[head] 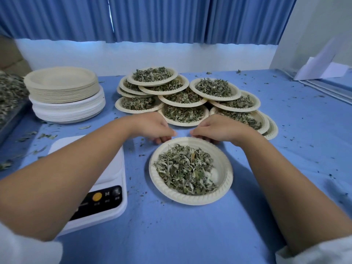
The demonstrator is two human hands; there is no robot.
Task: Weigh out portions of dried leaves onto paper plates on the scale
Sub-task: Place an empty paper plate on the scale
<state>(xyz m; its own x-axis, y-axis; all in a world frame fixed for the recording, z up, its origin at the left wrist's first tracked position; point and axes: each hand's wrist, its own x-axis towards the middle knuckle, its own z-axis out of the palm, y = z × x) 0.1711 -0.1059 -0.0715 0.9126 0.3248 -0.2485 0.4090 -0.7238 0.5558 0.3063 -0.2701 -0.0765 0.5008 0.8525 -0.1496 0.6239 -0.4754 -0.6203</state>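
**Blue cloth, one weighed portion to put away**

Filled paper plate (pixel 222 176) down on the cloth-covered table (pixel 190 235), near its front edge, just right of the scale (pixel 114 168) and not on it. Dried leaves (pixel 182 168) heaped in the well, with a bare patch toward the right side. Left hand (pixel 152 126) and right hand (pixel 219 128) both at the far rim, fingers curled, thumbs nearly meeting above it. Impossible to tell whether pinching the rim or only touching it.

Probably the step of moving this portion over to the filled plates (pixel 182 100) piled near the middle of the far edge. To do it well:

- Take a firm pinch on the thin rim at two points.
- Keep the plate level.
- Lift rather than drag.
- Go slowly enough to keep the light leaves from spilling.
- Set down on a flat, steady spot of the overlapping pile, not on a tilted rim.

Paper likely to flex under a one-sided grip, so worth spreading the hold.

Stack of empty plates (pixel 61 86) toward the far left corner, tan on white. Loose leaf heap (pixel 9 92) at the left edge. Crumbs (pixel 142 144) scattered across the table. Blue curtains (pixel 152 16) behind, pale wall (pixel 133 56) below them and along the right side, white folded paper (pixel 320 67) at the far right corner.
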